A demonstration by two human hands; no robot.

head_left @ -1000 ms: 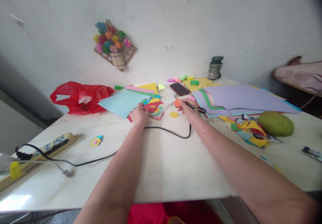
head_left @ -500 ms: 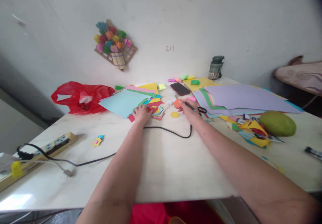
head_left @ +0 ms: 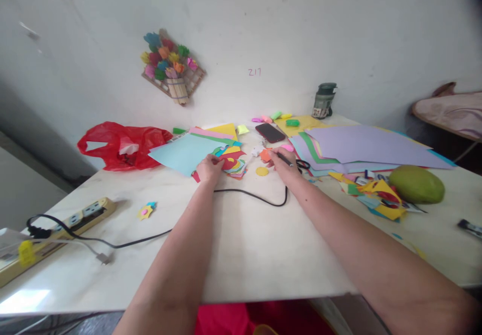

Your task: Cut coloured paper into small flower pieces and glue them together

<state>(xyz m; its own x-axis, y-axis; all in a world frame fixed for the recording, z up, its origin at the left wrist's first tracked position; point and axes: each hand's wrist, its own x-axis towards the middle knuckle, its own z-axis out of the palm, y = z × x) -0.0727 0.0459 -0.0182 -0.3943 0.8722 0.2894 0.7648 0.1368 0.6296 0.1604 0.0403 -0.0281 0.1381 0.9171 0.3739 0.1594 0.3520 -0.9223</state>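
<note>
My left hand lies on a small pile of coloured paper cut-outs at the far middle of the white table, its fingers curled onto the pieces. My right hand is closed round a black pen, tip pointing left toward an orange paper scrap. A yellow paper disc lies between the two hands. Black scissors sit just right of my right hand.
A light blue sheet tops a stack of coloured paper. A dark phone, a spread of large purple sheets, paper scraps and a green fruit lie to the right. A red plastic bag, power strip and black cable are on the left.
My left hand has shifted slightly over the cut-out pile, its fingers moving among the pieces. My right hand with the pen has stayed in place.
</note>
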